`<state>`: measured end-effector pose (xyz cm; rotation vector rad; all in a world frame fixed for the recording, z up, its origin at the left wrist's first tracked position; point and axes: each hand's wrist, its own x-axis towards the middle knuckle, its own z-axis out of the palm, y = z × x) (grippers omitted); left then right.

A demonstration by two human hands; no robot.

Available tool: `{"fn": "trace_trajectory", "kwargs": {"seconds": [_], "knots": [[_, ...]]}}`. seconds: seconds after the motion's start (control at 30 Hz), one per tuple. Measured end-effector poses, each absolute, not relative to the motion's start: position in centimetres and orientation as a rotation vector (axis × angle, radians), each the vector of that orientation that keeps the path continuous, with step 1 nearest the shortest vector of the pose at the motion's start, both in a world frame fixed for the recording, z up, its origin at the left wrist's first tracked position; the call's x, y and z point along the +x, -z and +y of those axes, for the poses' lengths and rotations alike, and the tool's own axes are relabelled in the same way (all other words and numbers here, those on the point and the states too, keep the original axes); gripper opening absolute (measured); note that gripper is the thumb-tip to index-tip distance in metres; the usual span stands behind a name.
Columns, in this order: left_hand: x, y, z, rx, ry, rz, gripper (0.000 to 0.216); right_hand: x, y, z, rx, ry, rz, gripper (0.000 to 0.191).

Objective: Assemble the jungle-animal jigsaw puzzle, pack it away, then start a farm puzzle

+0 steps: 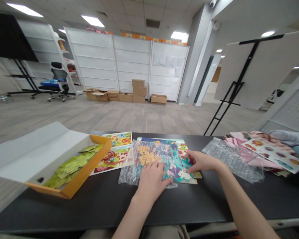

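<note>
Under both hands on the dark surface [102,202] lies a colourful board [181,156], its long axis running left to right, directly ahead of the person. The left hand [151,179] rests flat, fingers spread, on a clear bag [147,156] of loose pieces covering the board's left half. The right hand [201,161] sits at the board's right edge, fingers curled over it; whether it grips cannot be told. Left of the left hand, well apart, stands an orange box [72,189] of green pieces; just right of the right hand lies crumpled bubble wrap [229,156].
</note>
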<state>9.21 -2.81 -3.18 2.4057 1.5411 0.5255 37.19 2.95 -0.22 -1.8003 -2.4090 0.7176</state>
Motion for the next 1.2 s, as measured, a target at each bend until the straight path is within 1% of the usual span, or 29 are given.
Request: {"fn": "trace_trajectory", "kwargs": {"seconds": [0.17,0.33,0.53,0.6,0.73,0.9,1.2], "knots": [[9.1,3.3,-2.7,2.413,-0.536,1.604,0.040,37.3,0.5,3.3,-1.641,-0.915,-2.291,0.058],[9.0,3.2,-2.7,2.412,-0.523,1.609,0.037,36.9,0.0,3.4,-1.538,-1.049,-2.417,0.046],[9.0,3.3,-2.8,2.402,-0.540,1.601,0.038,37.1,-0.7,3.0,-1.506,-1.160,-2.326,0.052],[9.0,3.3,-2.8,2.390,-0.543,1.602,0.037,37.3,-0.8,2.8,-1.498,-1.268,-2.264,0.053],[8.9,3.1,-2.8,2.378,-0.539,1.598,0.036,37.7,-0.8,2.7,-1.484,-1.493,-2.208,0.046],[8.8,3.1,-2.9,2.373,-0.538,1.597,0.038,37.5,-0.5,3.0,-1.499,-1.564,-2.200,0.047],[8.8,3.0,-2.9,2.379,-0.569,1.589,0.040,38.4,0.1,3.2,-1.474,-1.518,-2.092,0.047]]}}
